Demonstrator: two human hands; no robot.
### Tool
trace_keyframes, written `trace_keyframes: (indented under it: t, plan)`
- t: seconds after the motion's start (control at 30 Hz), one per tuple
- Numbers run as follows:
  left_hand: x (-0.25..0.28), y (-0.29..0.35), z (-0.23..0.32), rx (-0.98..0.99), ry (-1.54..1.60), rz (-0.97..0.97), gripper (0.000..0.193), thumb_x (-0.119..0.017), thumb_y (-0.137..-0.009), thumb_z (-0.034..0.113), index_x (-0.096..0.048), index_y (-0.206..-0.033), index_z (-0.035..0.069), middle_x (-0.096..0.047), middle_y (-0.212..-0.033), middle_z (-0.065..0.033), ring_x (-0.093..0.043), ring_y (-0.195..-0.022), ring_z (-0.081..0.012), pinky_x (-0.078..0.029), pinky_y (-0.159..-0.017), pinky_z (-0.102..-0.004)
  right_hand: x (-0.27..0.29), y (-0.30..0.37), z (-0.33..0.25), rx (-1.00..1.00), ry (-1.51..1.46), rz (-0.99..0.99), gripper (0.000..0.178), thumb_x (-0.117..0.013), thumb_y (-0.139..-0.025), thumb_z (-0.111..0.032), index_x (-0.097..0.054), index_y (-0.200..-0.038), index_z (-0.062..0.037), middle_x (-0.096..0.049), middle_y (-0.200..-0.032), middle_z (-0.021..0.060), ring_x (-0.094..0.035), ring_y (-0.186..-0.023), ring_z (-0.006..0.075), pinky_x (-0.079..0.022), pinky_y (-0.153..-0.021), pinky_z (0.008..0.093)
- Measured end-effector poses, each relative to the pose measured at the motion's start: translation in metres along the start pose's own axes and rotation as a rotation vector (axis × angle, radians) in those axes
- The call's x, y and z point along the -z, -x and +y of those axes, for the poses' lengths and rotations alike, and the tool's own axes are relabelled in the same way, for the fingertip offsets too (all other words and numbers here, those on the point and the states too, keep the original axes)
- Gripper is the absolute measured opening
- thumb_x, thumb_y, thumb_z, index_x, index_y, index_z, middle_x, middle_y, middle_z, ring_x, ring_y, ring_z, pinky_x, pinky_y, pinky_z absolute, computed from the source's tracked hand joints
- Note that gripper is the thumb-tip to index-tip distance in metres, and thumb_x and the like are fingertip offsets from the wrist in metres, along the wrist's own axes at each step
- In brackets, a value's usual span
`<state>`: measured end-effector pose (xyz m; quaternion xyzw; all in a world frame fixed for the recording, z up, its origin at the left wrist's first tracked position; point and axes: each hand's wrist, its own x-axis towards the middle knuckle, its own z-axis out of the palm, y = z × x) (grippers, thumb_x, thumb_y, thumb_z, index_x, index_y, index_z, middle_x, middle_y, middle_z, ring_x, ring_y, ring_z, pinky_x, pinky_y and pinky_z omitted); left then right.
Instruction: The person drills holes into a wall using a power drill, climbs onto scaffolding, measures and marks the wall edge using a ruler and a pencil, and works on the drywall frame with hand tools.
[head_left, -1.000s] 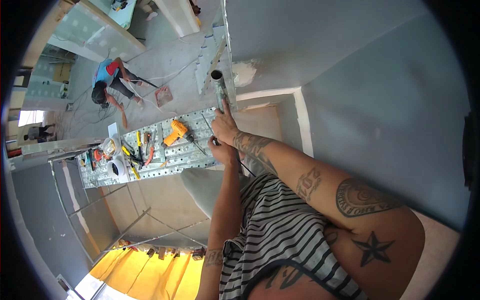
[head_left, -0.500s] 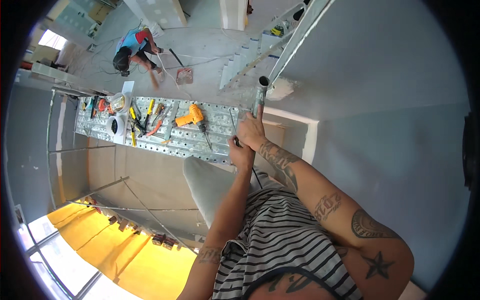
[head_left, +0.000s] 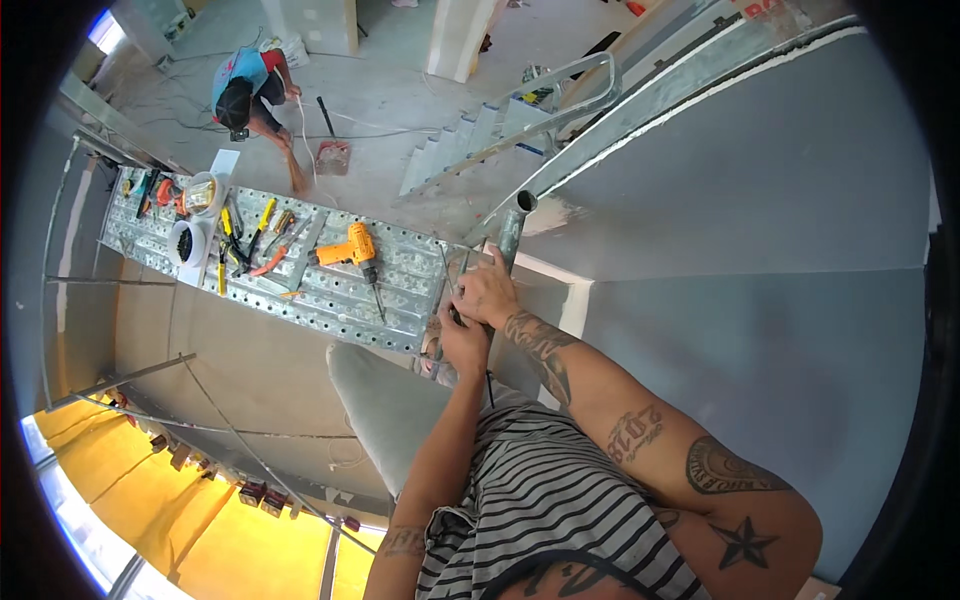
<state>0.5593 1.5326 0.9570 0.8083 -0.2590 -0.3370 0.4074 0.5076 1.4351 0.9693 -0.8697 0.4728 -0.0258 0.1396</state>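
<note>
I look down from a height along my striped shirt. My right hand (head_left: pixel 490 290) is closed around the upright grey metal scaffold tube (head_left: pixel 514 222), whose open top end shows just above my fingers. My left hand (head_left: pixel 462 342) sits right below it, fingers closed around a small dark thing against the same tube; what that thing is I cannot tell. Both hands touch each other at the end of the perforated metal platform (head_left: pixel 400 290).
On the platform lie an orange power drill (head_left: pixel 350 250), several yellow-handled hand tools (head_left: pixel 262 222) and two round tubs (head_left: pixel 190 240). Far below, a person in a blue top (head_left: pixel 245 90) crouches on the concrete floor beside a dustpan (head_left: pixel 332 155). A metal stair (head_left: pixel 470 140) rises alongside the grey wall (head_left: pixel 740 230).
My view has swung, so the platform and the person below have shifted up and left in the picture. Both hands have stayed clamped at the same spot on the tube.
</note>
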Motion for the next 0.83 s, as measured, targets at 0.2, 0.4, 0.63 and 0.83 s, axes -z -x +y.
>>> trace_keyframes:
  t: [0.2, 0.4, 0.63, 0.83]
  plan:
    - [-0.018, -0.008, -0.030, -0.095, 0.132, 0.070, 0.035, -0.052, -0.089, 0.021, -0.053, -0.118, 0.000, -0.063, -0.106, -0.0264, -0.060, -0.098, -0.0453, -0.046, -0.083, -0.0500, -0.002, 0.000, 0.006, 0.058, -0.049, 0.072, 0.018, -0.063, -0.073, -0.030, -0.067, -0.068, -0.0130, -0.064, -0.070, 0.0066, -0.061, -0.086, 0.0249, -0.027, -0.106, 0.0490]
    - [0.000, -0.100, -0.091, 0.316, -0.078, -0.038, 0.036, -0.050, -0.084, 0.018, -0.054, -0.115, 0.001, -0.063, -0.110, -0.0261, -0.059, -0.104, -0.0442, -0.044, -0.092, -0.0484, 0.002, -0.008, -0.009, 0.081, 0.018, -0.013, 0.018, -0.061, -0.076, -0.026, -0.066, -0.068, -0.0115, -0.065, -0.072, 0.0088, -0.059, -0.083, 0.0259, -0.027, -0.105, 0.0496]
    - [0.021, -0.150, -0.145, 0.501, -0.390, -0.115, 0.032, -0.051, -0.087, 0.017, -0.055, -0.118, 0.011, -0.055, -0.121, -0.0237, -0.055, -0.114, -0.0395, -0.045, -0.094, -0.0468, 0.004, -0.020, -0.003, 0.157, 0.193, -0.420, 0.032, -0.053, -0.082, -0.033, -0.071, -0.070, -0.0088, -0.067, -0.070, 0.0169, -0.065, -0.072, 0.0317, -0.040, -0.085, 0.0481]
    - [0.002, -0.166, -0.160, 0.602, -0.381, -0.103, 0.030, -0.054, -0.086, 0.011, -0.058, -0.115, 0.014, -0.046, -0.126, -0.0241, -0.046, -0.118, -0.0424, -0.041, -0.098, -0.0479, -0.002, -0.031, -0.007, 0.221, 0.321, -0.694, 0.042, -0.049, -0.084, -0.043, -0.073, -0.079, -0.0087, -0.068, -0.076, 0.0181, -0.067, -0.075, 0.0361, -0.049, -0.077, 0.0459]
